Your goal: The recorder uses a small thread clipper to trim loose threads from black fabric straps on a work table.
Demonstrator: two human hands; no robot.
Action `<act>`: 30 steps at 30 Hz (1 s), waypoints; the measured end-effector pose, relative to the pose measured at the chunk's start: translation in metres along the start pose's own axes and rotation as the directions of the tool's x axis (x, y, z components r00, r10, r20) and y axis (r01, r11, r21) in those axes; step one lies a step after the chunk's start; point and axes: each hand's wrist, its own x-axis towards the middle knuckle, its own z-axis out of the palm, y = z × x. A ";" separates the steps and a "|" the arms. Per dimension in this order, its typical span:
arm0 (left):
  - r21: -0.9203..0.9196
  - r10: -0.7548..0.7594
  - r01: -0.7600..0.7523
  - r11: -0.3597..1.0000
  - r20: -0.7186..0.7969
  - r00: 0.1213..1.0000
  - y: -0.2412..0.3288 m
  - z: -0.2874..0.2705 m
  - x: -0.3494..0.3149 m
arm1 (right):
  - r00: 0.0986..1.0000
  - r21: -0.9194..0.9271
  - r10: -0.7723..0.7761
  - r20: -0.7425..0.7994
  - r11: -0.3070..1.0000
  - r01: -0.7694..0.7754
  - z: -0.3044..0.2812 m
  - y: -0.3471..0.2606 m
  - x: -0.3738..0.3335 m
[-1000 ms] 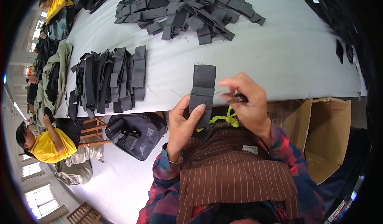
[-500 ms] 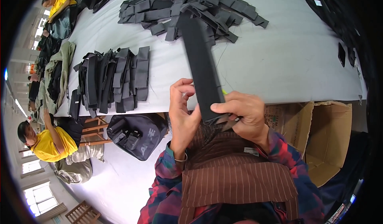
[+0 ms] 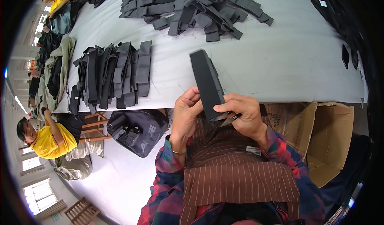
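A dark grey-black fabric strip, with a stepped, layered right edge, stands tilted up between my hands just in front of the table. My left hand is closed at the strip's left edge, its fingertips partly hidden behind it. With the thumb on top, my right hand pinches the lower right part of the strip. Pointed metal snips stick out from under that hand, blades at the strip's lower end. Their handle is mostly hidden in the palm.
A row of similar strips lies left on the white table; a loose pile lies far back. Below are a black bag at left and an open cardboard box at right. A person in yellow sits at left.
The strip's far end has swung down toward me, so it looks shorter and no longer overlaps the pile. My left hand's fingers have closed in against its edge.
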 end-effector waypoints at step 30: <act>0.112 0.311 -0.301 0.947 -0.091 0.946 -0.031 -0.001 -0.003 | 0.982 -0.338 0.064 -0.178 0.933 -0.123 -0.006 -0.006 0.011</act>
